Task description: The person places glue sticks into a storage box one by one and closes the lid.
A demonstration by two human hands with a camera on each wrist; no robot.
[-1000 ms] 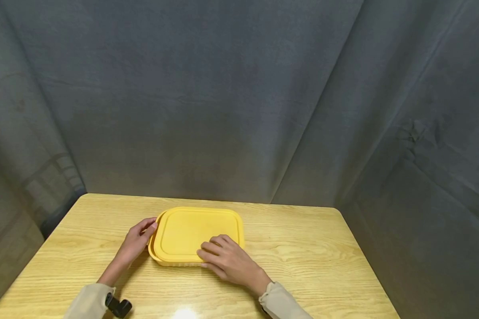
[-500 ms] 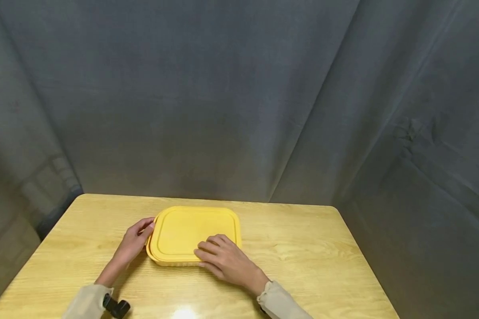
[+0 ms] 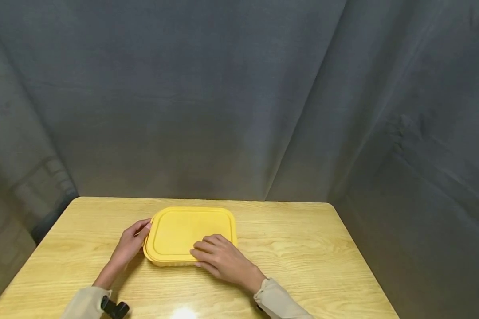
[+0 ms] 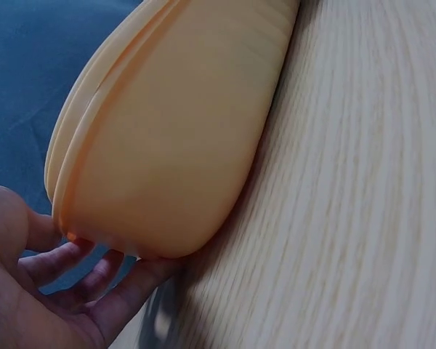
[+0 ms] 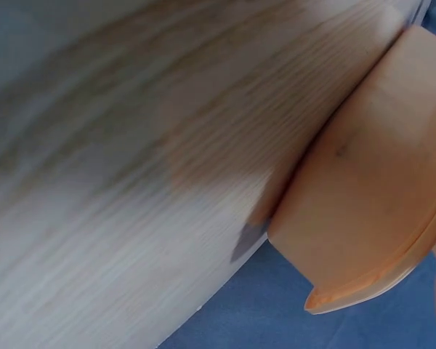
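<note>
A yellow rectangular food container (image 4: 174, 145) stands on the table with its flat yellow lid (image 3: 179, 226) on top. In the left wrist view, the lid's edge runs along the container's rim with a thin dark line between them. My left hand (image 3: 131, 241) grips the container's left end, thumb up at the rim and fingers lower along the wall. On the near side, my right hand (image 3: 223, 259) holds the lid's front edge, with bent fingers on its top and the thumb lower at the front. The right wrist view shows the container's side wall (image 5: 370, 167) and only a sliver of that hand.
The light wooden table (image 3: 295, 266) extends around the container, widest to its right. Grey curtains (image 3: 175, 110) hang behind the table and along both sides. A black device (image 3: 115, 307) is strapped at my left sleeve.
The lid has shifted left over the container, narrowing the gap at its left end. My right hand has moved left with it, while my left hand keeps its grip.
</note>
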